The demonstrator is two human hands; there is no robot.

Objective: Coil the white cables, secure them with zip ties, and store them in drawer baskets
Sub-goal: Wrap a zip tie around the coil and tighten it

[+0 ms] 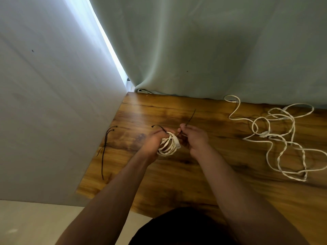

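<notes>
I see the left hand (152, 144) gripping a coiled white cable (168, 145) above the wooden table (194, 174). The right hand (192, 138) pinches a black zip tie (190, 119) (tail pointing up), apparently looped around the coil; blur hides the wrap. Loose white cables (283, 137) lie right, spare zip ties (106, 147) left.
</notes>
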